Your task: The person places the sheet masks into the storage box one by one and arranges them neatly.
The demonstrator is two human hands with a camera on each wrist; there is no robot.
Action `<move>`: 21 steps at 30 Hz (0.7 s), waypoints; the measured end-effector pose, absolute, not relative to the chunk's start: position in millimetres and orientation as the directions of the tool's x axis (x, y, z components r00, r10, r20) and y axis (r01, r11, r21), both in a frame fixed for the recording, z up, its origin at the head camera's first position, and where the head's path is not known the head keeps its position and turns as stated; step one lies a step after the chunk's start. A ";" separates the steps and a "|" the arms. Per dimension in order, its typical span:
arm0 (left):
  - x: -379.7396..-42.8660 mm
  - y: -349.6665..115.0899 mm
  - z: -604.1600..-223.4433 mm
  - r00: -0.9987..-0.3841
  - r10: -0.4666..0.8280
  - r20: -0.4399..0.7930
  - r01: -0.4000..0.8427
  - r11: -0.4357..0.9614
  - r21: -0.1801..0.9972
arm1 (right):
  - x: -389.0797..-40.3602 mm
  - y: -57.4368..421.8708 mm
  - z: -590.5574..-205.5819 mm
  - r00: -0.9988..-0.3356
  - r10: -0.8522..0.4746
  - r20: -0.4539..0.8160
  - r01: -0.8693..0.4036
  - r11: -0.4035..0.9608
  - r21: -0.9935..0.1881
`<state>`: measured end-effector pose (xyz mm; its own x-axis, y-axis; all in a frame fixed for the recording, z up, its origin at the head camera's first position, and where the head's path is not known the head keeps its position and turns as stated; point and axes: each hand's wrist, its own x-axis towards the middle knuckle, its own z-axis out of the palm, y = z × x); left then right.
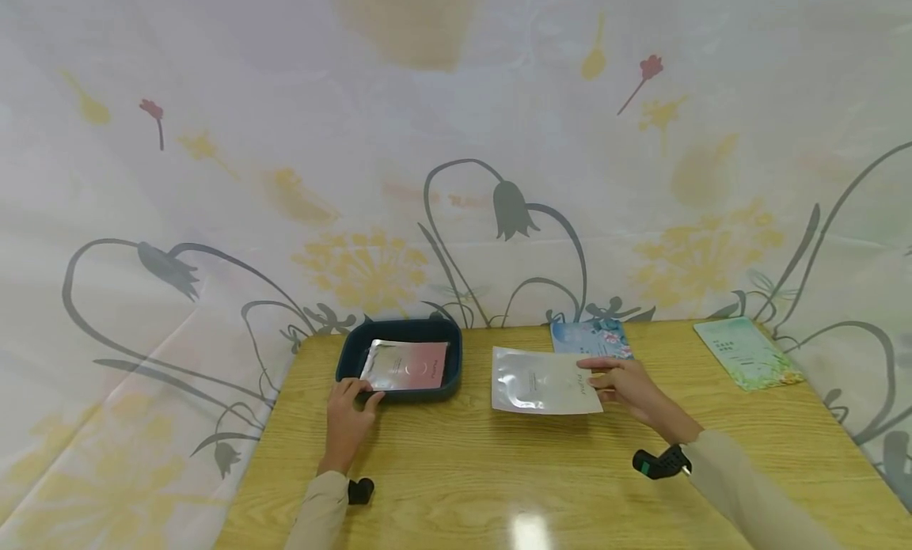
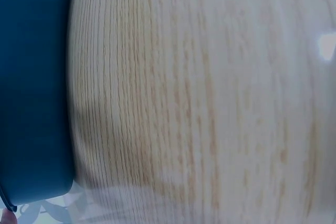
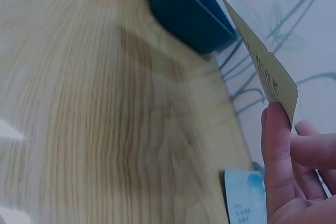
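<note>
My right hand (image 1: 634,388) pinches a silver and cream sheet mask packet (image 1: 534,382) by its right edge and holds it above the table, printed back turned down in the right wrist view. A dark teal plastic basin (image 1: 456,380) stands at the back left. In it lies a silver and pink sheet mask packet (image 1: 416,366). At the basin's front left corner my left hand (image 1: 347,419) grips the rim, fingers over the edge and thumb against the front wall. Only a fingertip (image 2: 8,216) of that hand shows in the left wrist view, beside the basin wall (image 2: 37,87).
Behind the held packet lies a blue floral packet (image 1: 587,338), partly covered by it in the head view. A green floral packet (image 1: 748,352) lies at the back right of the wooden table (image 1: 456,471). A flower-printed curtain (image 1: 456,138) hangs along the back edge.
</note>
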<state>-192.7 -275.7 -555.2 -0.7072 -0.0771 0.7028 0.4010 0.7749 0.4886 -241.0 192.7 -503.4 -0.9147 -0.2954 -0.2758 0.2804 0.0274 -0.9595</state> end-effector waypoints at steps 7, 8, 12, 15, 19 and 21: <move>-192.2 -276.0 -556.9 -0.725 -0.085 0.683 0.390 0.767 0.509 | -246.2 170.0 -498.3 -0.913 -0.302 -0.275 0.280 0.027 -0.960; -192.4 -276.2 -557.3 -0.725 -0.084 0.684 0.391 0.767 0.509 | -247.0 167.3 -497.8 -0.913 -0.303 -0.274 0.279 0.029 -0.960; -194.3 -278.0 -559.9 -0.712 -0.074 0.698 0.402 0.772 0.492 | -251.4 157.1 -497.0 -0.914 -0.294 -0.281 0.288 0.020 -0.957; -195.3 -278.7 -560.9 -0.703 -0.072 0.707 0.412 0.770 0.487 | -254.5 150.3 -497.1 -0.918 -0.282 -0.277 0.284 0.017 -0.959; -194.9 -278.0 -560.4 -0.708 -0.077 0.702 0.405 0.770 0.493 | -258.0 141.2 -497.8 -0.921 -0.276 -0.274 0.286 -0.003 -0.958; -194.8 -277.1 -559.4 -0.710 -0.080 0.700 0.404 0.767 0.498 | -259.5 136.4 -497.8 -0.921 -0.270 -0.281 0.297 -0.021 -0.955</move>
